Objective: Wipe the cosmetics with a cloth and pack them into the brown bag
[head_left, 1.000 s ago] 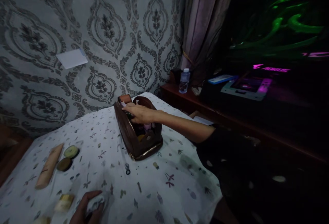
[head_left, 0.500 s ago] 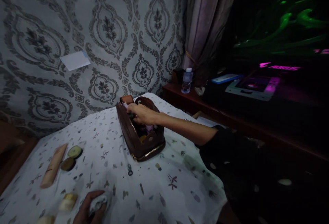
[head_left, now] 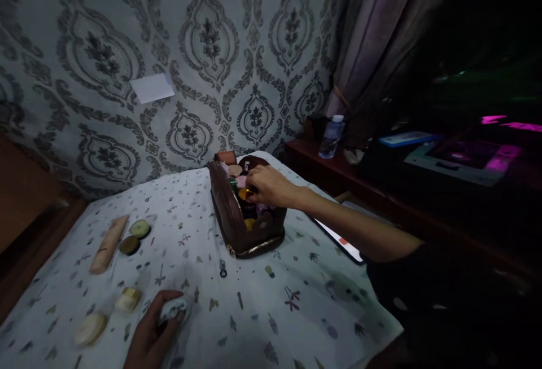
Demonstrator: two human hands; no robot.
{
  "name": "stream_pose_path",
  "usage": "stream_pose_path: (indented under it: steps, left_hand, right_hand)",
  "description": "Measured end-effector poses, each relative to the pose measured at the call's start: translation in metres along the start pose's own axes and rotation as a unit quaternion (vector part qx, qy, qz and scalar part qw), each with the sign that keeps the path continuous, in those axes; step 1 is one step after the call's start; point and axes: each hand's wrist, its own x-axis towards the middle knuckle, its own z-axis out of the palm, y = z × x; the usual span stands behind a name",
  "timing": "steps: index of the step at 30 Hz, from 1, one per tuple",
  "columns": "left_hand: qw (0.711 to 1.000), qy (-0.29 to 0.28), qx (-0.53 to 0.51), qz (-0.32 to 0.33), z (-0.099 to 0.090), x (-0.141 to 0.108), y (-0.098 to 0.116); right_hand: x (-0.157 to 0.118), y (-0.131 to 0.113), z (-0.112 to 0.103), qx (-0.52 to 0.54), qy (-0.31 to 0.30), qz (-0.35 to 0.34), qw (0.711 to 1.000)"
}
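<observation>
A brown zip-up cosmetic bag (head_left: 224, 200) stands unzipped on the patterned sheet, crowded with small bottles and jars. My right hand (head_left: 271, 185) reaches into its top, fingers curled down beside a yellow-orange item (head_left: 244, 194); what the fingertips pinch is hidden. At the near edge, my left hand (head_left: 154, 329) curls its thumb and fingers round a crumpled whitish wad (head_left: 171, 308), whose material I cannot make out. Left of it lie a gold-lidded jar (head_left: 128, 299) and a round pale jar (head_left: 90, 328). Farther back are a peach tube (head_left: 109, 245), a green-topped jar (head_left: 140, 228) and a dark round jar (head_left: 129, 245).
A tablet or phone with a lit screen (head_left: 339, 239) lies under my right forearm at the bed's right edge. Beyond it, a dark red ledge (head_left: 305, 152) carries a clear bottle (head_left: 331, 139). The patterned wall (head_left: 203, 92) rises behind the bag.
The camera view has turned, so the scene sits farther right. My right hand has shifted from the bag's far left side toward its right side, uncovering more contents. My left hand keeps its grasp.
</observation>
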Motion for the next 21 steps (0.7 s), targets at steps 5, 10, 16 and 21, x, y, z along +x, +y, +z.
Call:
stream_pose_path:
  steps: [5,10,16,21]
  left_hand:
    - [0.999,-0.036,0.001,0.019,-0.006,-0.003,0.009]
    - [0.998,-0.039,-0.018,0.037,-0.007,-0.004,0.012]
    - [0.996,-0.034,-0.070,0.039,-0.010,-0.006,0.015]
    - [0.993,0.006,-0.055,0.102,-0.027,-0.010,0.022]
  right_hand:
    - [0.000,-0.003,0.007,0.002,0.010,-0.023,1.000]
    - [-0.008,-0.022,0.016,0.036,0.222,-0.056,0.973]
    - [-0.025,-0.106,0.011,0.177,0.289,-0.265,0.903]
    - [-0.038,-0.174,-0.012,0.314,0.213,-0.391,0.839]
